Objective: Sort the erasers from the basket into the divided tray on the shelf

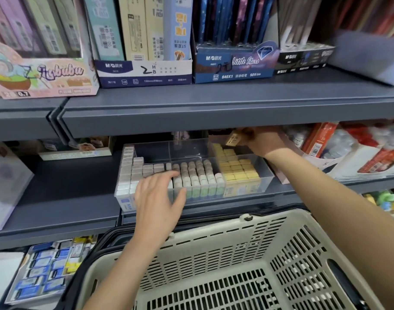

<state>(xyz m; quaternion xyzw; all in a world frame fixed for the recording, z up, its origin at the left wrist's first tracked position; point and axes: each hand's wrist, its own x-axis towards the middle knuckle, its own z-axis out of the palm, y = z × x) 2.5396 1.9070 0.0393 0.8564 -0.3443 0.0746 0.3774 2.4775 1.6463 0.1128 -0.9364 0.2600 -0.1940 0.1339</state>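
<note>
Grey-blue metal shelves (68, 198) of a stationery shop are seen, loaded with pencil boxes above. On the middle shelf a clear plastic divided tray (266, 175) is placed. Its left compartment is filled with white block erasers (129, 171), the middle one with rounded grey and pastel erasers (198, 175), and the right one with yellow block erasers (236, 168). The rear compartments behind the white and grey rows look empty.

A small yellow eraser (233, 138) is pinched in the curled fingers of the right hand (262, 139), above the back of the yellow compartment and just under the upper shelf. The left hand (155, 198) is spread flat with straight fingers over the front of the tray, and nothing is held in it; whether the erasers are touched cannot be told.

No erasers can be seen in the visible part of the beige perforated plastic basket (236, 253) below. The sorting is therefore judged nearly finished: the held eraser is not yet put down, and perhaps little more is left.
</note>
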